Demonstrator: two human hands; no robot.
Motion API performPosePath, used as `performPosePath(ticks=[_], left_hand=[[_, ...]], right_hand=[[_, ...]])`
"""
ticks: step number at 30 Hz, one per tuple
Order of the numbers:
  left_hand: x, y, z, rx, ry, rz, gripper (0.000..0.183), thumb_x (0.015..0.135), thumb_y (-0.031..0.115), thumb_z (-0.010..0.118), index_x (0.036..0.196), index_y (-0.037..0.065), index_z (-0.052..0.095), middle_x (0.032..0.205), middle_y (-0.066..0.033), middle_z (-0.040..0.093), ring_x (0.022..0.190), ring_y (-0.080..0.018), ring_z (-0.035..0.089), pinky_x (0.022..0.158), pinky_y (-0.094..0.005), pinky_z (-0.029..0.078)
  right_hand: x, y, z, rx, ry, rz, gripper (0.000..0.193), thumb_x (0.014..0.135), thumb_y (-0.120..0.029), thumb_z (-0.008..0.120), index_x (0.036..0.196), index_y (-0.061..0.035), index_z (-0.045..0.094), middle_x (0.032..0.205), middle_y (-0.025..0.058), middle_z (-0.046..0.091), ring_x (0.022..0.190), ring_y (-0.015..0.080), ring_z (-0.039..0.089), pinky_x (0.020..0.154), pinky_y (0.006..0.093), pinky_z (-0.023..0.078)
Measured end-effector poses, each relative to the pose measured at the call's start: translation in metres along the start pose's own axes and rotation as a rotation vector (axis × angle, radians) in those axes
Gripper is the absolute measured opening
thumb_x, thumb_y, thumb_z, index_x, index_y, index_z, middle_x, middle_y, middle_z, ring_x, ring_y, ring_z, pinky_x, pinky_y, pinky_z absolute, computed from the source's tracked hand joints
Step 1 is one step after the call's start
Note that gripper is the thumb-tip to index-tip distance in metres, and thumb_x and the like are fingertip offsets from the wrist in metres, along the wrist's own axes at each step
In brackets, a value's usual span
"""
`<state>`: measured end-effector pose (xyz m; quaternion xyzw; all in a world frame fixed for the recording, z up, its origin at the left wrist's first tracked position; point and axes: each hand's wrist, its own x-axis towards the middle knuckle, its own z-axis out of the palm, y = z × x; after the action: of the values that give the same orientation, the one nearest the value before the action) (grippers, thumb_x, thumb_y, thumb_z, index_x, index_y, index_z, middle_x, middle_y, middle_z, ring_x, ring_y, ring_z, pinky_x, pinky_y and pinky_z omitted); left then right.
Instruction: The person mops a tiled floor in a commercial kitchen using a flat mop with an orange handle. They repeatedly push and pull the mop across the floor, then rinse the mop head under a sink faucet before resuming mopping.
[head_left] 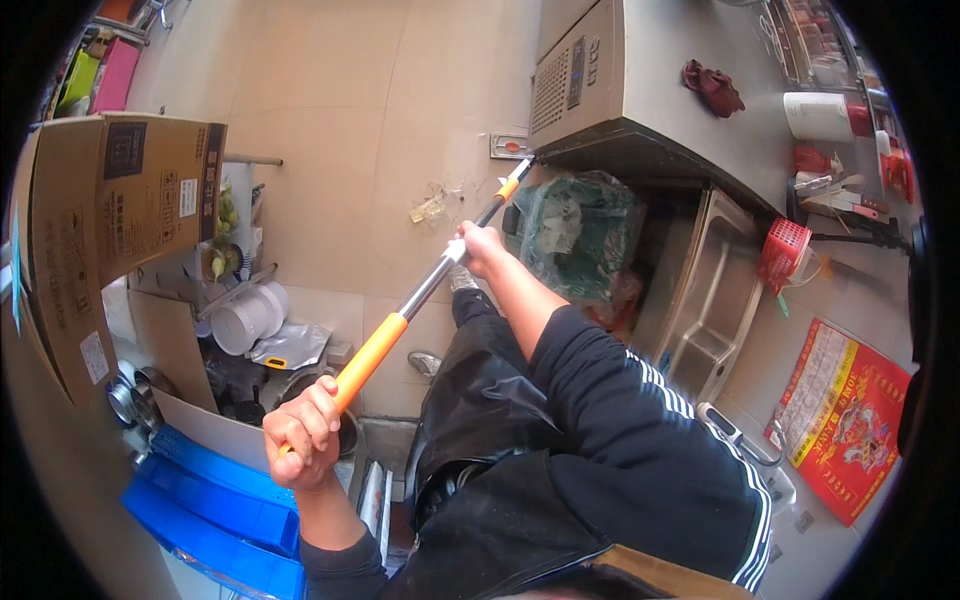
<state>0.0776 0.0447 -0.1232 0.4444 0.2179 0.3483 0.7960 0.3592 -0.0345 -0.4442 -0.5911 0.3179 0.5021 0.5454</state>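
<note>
Pole left of bin: left fingers wrapped round its orange end, right fingers clasped on it nearer bin.

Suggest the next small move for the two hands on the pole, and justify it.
Probably draw the orange-gripped pole back slightly: its far end drops from view at the lower corner of the vented steel cabinet, while litter scraps lie exposed beside it. Left hand and right hand both grip it.

Head-worn fisheye, facing down; hands near, floor farther.
</note>
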Motion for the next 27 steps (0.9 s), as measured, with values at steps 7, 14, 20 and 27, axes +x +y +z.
performPosePath(ticks=[7,14,20,27], left_hand=[[-0.052,0.004,-0.033,-0.034,0.158,0.100,0.038,0.082,0.024,0.063,0.053,0.016,0.039,0.055,-0.0008,0.049,0.059,-0.0188,0.047,0.087,-0.0424,0.037],[-0.085,0.084,-0.060,0.042,0.452,0.329,0.046,0.092,0.043,0.068,0.062,0.021,0.040,0.057,0.0052,0.039,0.060,-0.0101,0.039,0.081,-0.0351,0.035],[-0.095,0.029,-0.099,-0.047,0.680,0.375,0.040,0.098,0.030,0.058,0.064,0.020,0.038,0.060,0.0047,0.037,0.061,-0.0106,0.037,0.081,-0.0344,0.034],[-0.106,-0.100,-0.123,-0.144,0.619,0.231,0.036,0.096,0.025,0.056,0.065,0.019,0.037,0.061,0.0031,0.040,0.064,-0.0130,0.042,0.084,-0.0398,0.037]], right_hand=[[0.000,0.046,0.018,-0.136,0.006,0.109,0.008,0.095,-0.004,0.052,0.102,0.0004,0.049,0.081,0.0113,0.051,0.065,0.0277,0.060,0.059,0.0455,0.057],[-0.050,0.111,0.115,-0.232,-0.170,0.220,0.014,0.100,-0.012,0.053,0.105,-0.0002,0.048,0.086,0.0117,0.058,0.071,0.0264,0.065,0.062,0.0464,0.062],[-0.026,0.108,0.118,-0.448,-0.090,0.117,0.010,0.098,-0.010,0.053,0.096,-0.0002,0.052,0.083,0.0109,0.058,0.068,0.0250,0.067,0.059,0.0414,0.060],[0.055,0.079,0.032,-0.444,0.133,0.007,0.018,0.098,-0.012,0.056,0.110,0.0016,0.051,0.090,0.0116,0.058,0.074,0.0281,0.067,0.066,0.0440,0.062]])
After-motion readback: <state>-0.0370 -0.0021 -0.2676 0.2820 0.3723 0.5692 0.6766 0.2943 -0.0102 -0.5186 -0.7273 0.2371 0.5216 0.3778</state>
